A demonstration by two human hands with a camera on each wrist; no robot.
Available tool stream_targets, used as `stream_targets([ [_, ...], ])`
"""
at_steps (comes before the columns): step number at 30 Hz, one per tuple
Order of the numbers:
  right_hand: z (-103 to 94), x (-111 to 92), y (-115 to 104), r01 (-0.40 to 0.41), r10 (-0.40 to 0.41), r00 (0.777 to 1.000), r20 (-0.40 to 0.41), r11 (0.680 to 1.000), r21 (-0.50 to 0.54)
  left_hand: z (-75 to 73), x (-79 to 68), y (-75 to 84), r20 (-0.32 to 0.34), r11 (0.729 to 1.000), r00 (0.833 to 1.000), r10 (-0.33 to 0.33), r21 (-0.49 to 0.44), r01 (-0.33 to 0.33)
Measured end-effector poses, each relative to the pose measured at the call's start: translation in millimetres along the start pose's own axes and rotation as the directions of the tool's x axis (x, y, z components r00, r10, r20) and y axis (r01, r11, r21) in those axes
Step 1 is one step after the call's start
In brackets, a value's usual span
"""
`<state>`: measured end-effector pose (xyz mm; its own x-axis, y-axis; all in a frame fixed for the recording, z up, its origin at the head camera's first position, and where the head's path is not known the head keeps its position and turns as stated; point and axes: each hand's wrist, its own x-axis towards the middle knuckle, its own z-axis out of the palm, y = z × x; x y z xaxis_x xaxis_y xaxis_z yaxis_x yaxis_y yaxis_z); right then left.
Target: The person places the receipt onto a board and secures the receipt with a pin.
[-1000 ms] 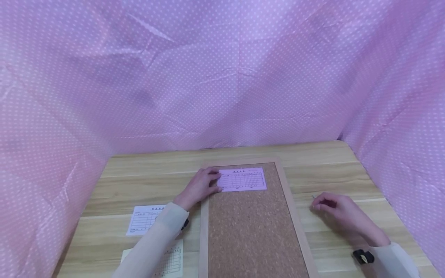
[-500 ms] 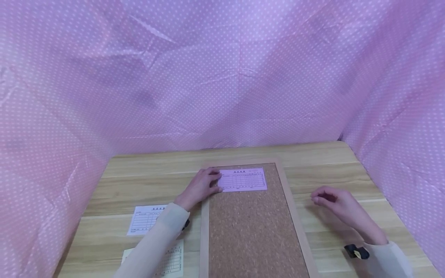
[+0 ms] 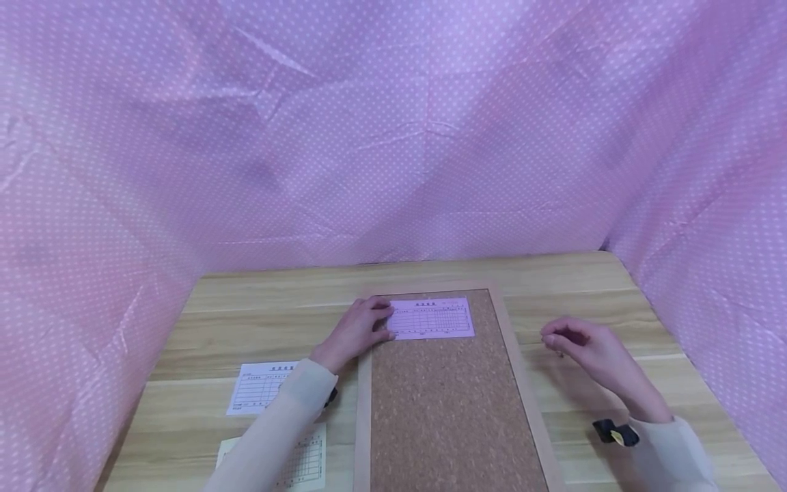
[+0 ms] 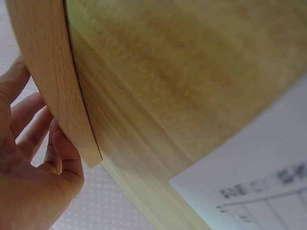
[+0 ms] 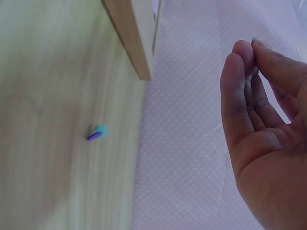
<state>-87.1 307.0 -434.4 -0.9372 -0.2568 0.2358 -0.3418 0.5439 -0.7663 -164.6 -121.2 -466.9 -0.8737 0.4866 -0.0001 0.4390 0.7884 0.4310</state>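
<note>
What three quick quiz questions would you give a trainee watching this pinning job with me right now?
1. True or false: the left hand rests on the pink slip at the far end of the cork board.
2. Where does the small pushpin lie? A) on the cork; B) on the wooden table, right of the board; C) on the pink slip.
3. Fill in: left of the board, ___ more paper slips lie on the table.

Key: 1 true; 2 B; 3 two.
</note>
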Motion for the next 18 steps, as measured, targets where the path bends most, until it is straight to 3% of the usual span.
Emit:
stream_targets([
  [9,-0.3,10.6,-12.4,-0.051,0.051,0.999,-0.004,0.998,0.029,-0.3,-0.5,-0.4,-0.006,1.0,1.0,0.012,0.008,-0.012],
  [18,1.3,18.7,-19.9,-0.028,0.031,0.999,-0.035,0.997,0.071,1.5,0.2,-2.0,-0.015,1.0,1.0,0.017,0.008,-0.017],
])
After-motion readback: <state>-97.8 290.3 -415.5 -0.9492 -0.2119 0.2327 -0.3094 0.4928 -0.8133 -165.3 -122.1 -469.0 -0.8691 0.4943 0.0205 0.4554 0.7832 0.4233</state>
